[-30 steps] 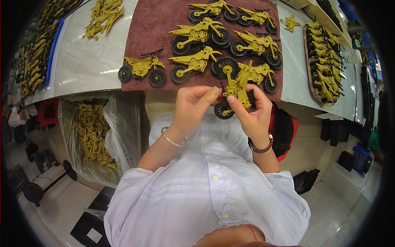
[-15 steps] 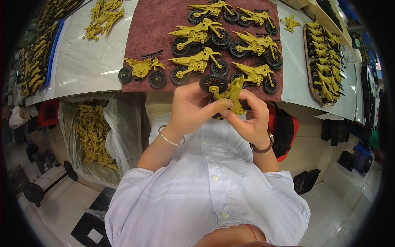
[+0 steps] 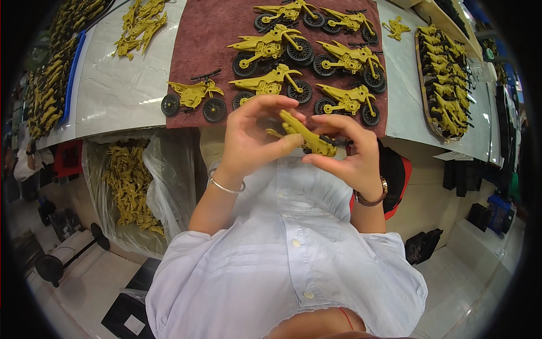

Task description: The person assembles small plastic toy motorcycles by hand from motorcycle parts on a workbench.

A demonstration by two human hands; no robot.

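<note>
Between my hands, just off the table's front edge, is a yellow toy motorcycle (image 3: 307,135) with black parts, tilted. My left hand (image 3: 251,135) curls around its left end, with the thumb pressed along the yellow body. Fingers and thumb of my right hand (image 3: 355,155) pinch the other end, near a black bar. Its wheels are mostly hidden by my fingers. On the maroon cloth (image 3: 197,45) beyond stand several assembled toy motorcycles (image 3: 265,45) with black wheels, lying on their sides in rows. One more toy motorcycle (image 3: 195,93) lies apart at the cloth's left.
Loose yellow toy parts (image 3: 138,28) lie on the grey tabletop (image 3: 101,85) at the left. A tray (image 3: 449,85) of yellow and black pieces sits at the right. Below the table's left part, a plastic-lined box (image 3: 132,186) holds many yellow parts. A blue-edged tray (image 3: 73,79) stands far left.
The toy motorcycle has been turned in my hands, so the black wheel that faced up no longer shows. My hands have moved slightly apart, the right one a little to the right.
</note>
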